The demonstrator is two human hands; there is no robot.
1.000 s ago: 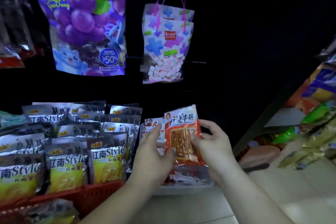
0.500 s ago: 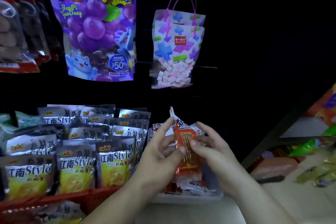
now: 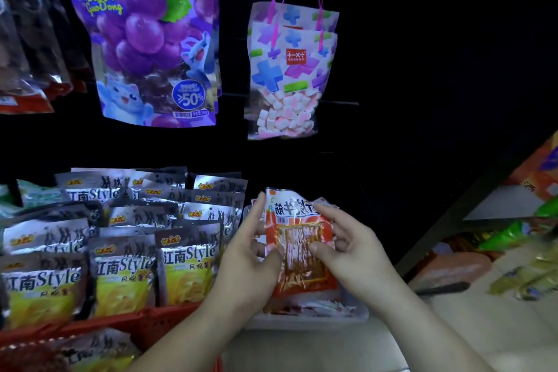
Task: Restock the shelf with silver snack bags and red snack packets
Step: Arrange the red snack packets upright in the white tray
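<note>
Silver snack bags (image 3: 187, 266) stand in full rows in the red basket (image 3: 151, 320), so that part appears largely done. The red snack packet (image 3: 302, 248) is upright above the pale tray (image 3: 305, 322), pinched at its sides by the left hand (image 3: 250, 257) and right hand (image 3: 353, 251), not yet placed. The shelf bay is dark, and a grape jelly bag (image 3: 145, 39) hangs above.

Left hand (image 3: 250, 254): is pinching the left edge of the red snack packet (image 3: 302, 269), fingers pointing up.
Right hand (image 3: 353, 251): is pinching its right side, thumb in front.
Arms: are reaching forward.
</note>
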